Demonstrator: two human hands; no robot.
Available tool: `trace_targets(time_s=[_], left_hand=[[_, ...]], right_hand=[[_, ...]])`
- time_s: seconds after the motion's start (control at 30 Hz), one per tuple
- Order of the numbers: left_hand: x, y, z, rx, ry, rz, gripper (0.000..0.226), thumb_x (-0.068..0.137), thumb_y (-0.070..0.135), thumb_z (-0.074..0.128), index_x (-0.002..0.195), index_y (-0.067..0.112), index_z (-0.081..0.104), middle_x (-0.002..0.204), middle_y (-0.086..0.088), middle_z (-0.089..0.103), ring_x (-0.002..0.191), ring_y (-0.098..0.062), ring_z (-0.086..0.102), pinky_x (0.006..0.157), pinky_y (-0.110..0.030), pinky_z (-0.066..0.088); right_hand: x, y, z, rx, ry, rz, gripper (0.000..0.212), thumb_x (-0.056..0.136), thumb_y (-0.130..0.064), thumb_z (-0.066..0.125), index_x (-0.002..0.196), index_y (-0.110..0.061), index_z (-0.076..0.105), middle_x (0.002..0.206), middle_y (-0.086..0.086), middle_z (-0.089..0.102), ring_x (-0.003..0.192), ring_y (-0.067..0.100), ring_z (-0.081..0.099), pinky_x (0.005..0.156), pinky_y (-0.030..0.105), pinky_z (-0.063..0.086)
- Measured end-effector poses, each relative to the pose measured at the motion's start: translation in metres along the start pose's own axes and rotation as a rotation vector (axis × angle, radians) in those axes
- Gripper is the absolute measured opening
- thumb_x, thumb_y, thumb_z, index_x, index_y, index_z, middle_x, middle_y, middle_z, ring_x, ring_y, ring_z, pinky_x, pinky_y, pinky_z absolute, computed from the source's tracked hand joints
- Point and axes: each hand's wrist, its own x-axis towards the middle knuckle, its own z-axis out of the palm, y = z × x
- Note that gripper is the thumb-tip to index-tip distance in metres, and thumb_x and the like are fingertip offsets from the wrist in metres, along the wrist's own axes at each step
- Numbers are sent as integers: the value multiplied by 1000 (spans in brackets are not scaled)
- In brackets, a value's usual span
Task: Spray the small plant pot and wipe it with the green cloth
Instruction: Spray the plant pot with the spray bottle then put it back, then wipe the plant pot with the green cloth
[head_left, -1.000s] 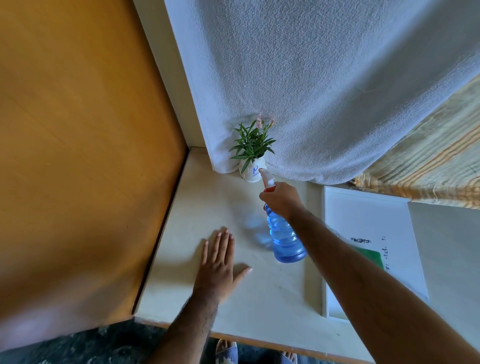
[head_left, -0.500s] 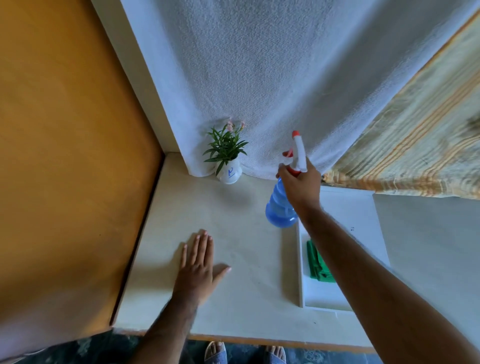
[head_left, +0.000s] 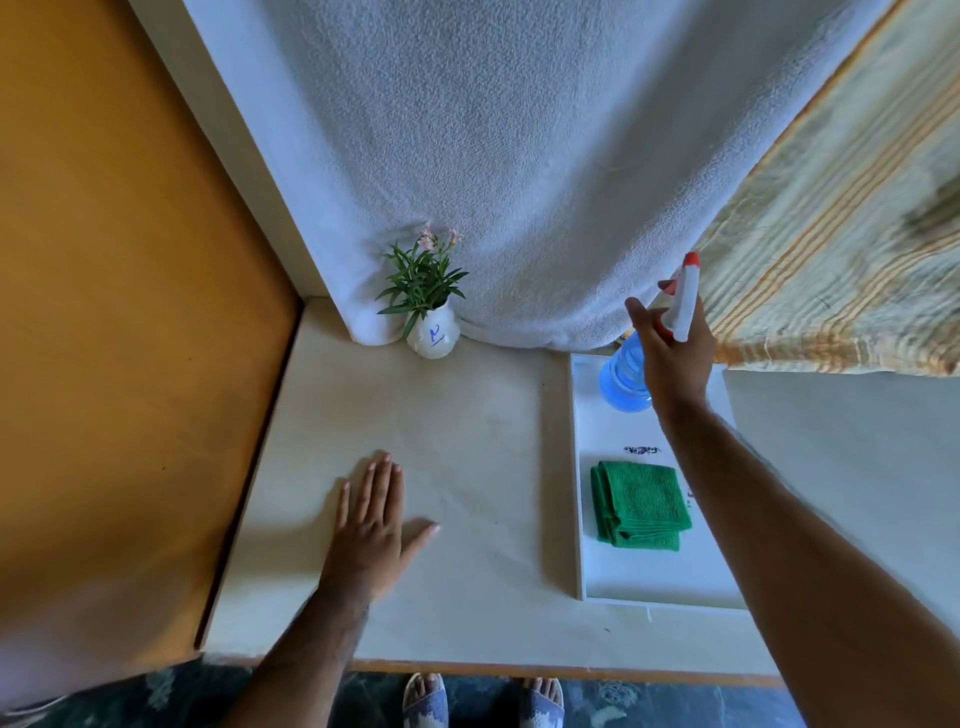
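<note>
The small white plant pot (head_left: 432, 338), with a blue mark and green leaves, stands at the back of the table against a hanging white towel. My right hand (head_left: 675, 358) grips the neck of the blue spray bottle (head_left: 621, 379), whose base is at the far end of the white tray (head_left: 576, 467), well right of the pot. Thumb and forefinger stick out from the grip. The folded green cloth (head_left: 641, 504) lies in the tray, nearer to me. My left hand (head_left: 371, 535) rests flat, fingers apart, on the table (head_left: 457, 441).
The white towel (head_left: 519, 156) hangs behind the pot. An orange panel (head_left: 130, 312) closes off the table's left side. A striped yellow cloth (head_left: 841, 234) hangs at the back right. The table's front edge is just above my sandalled feet.
My right hand has carried the spray bottle from beside the pot rightward to the tray's far end. The green cloth has come into full view. The left hand stayed flat.
</note>
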Motion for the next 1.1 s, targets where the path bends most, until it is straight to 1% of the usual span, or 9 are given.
trace_targets(time_s=[0.1, 0.2, 0.3, 0.47, 0.6, 0.77, 0.83, 0.93, 1.1], left_hand=[[0, 0, 1, -6, 6, 6, 100, 95, 78, 18, 156, -1, 23, 165, -20, 22, 152, -32, 16, 119, -54, 10], [0, -1, 1, -3, 5, 4, 100, 95, 78, 18, 157, -1, 21, 165, -19, 21, 152, -32, 16, 120, -53, 9], [0, -1, 2, -1, 5, -1, 99, 95, 78, 18, 158, 1, 19, 166, -18, 20, 152, -30, 15, 120, -51, 8], [-1, -1, 2, -5, 6, -7, 101, 94, 79, 18, 159, 2, 16, 167, -17, 15, 154, -31, 15, 120, -54, 10], [-1, -2, 3, -8, 1, -12, 101, 94, 79, 17, 159, 2, 16, 167, -17, 16, 153, -32, 17, 120, -54, 11], [1, -2, 5, -29, -11, -11, 101, 94, 80, 16, 158, 2, 19, 167, -18, 19, 153, -33, 20, 119, -56, 13], [0, -2, 5, -33, -20, -21, 100, 94, 79, 16, 159, 3, 18, 168, -16, 16, 153, -31, 18, 120, -54, 11], [-1, -2, 5, -34, -36, -35, 98, 95, 78, 17, 160, 4, 14, 169, -15, 13, 155, -29, 14, 120, -54, 10], [0, -1, 3, -43, -59, -54, 99, 94, 79, 14, 159, 4, 18, 167, -15, 18, 154, -27, 13, 121, -53, 9]], right_hand=[[-3, 7, -1, 14, -20, -24, 21, 87, -30, 79, 99, -30, 62, 74, 4, 58, 61, 9, 51, 65, 21, 47], [-4, 16, 0, -26, -32, -7, 27, 86, -34, 80, 80, -33, 53, 67, 1, 51, 56, 4, 45, 62, 21, 43], [-3, 24, 0, -81, -23, 5, 34, 85, -41, 80, 72, -33, 49, 73, -12, 54, 57, 1, 48, 63, 23, 42], [-1, 28, -1, -51, -60, -6, 40, 79, -37, 84, 112, -27, 64, 76, 14, 64, 71, 27, 64, 74, 39, 55], [-5, 28, -8, -67, -118, 27, 42, 76, -38, 88, 103, -20, 62, 77, 5, 66, 70, 16, 63, 82, 47, 57], [-44, 41, -38, -136, -123, 77, 71, 73, -53, 86, 128, -24, 51, 115, -2, 61, 107, 13, 60, 93, 28, 49], [-77, 53, -57, -293, -65, 38, 68, 72, -62, 80, 118, -20, 52, 108, 1, 58, 98, 17, 57, 87, 39, 51], [-118, 74, -84, -495, -314, -132, 69, 71, -67, 75, 114, -16, 57, 107, 0, 57, 99, 18, 56, 87, 39, 50], [-144, 108, -113, -893, -837, -526, 98, 79, -68, 69, 151, -8, 42, 159, 7, 37, 148, 23, 30, 117, 44, 35]])
